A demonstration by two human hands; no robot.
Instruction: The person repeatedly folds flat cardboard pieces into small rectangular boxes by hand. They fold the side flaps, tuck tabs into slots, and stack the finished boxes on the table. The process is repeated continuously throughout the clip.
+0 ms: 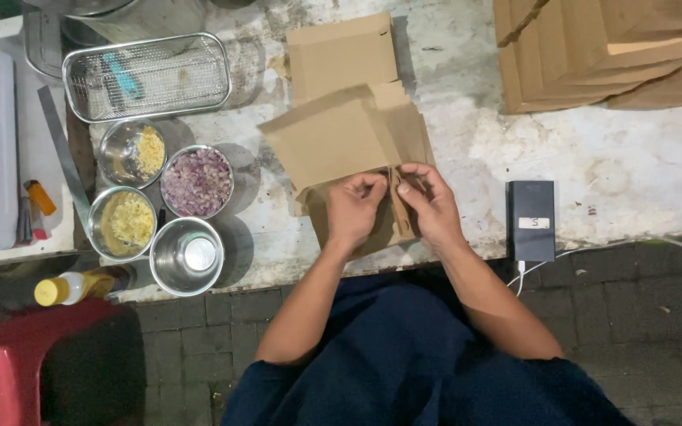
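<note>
Two hands [392,207], one cardboard box [341,142]

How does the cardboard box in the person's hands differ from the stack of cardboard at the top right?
The cardboard box is single, partly folded, flaps raised, held by the left hand and right hand. The cardboard stack has several pieces, lies flat and is untouched. Both are plain brown and rest on the worn white table.
</note>
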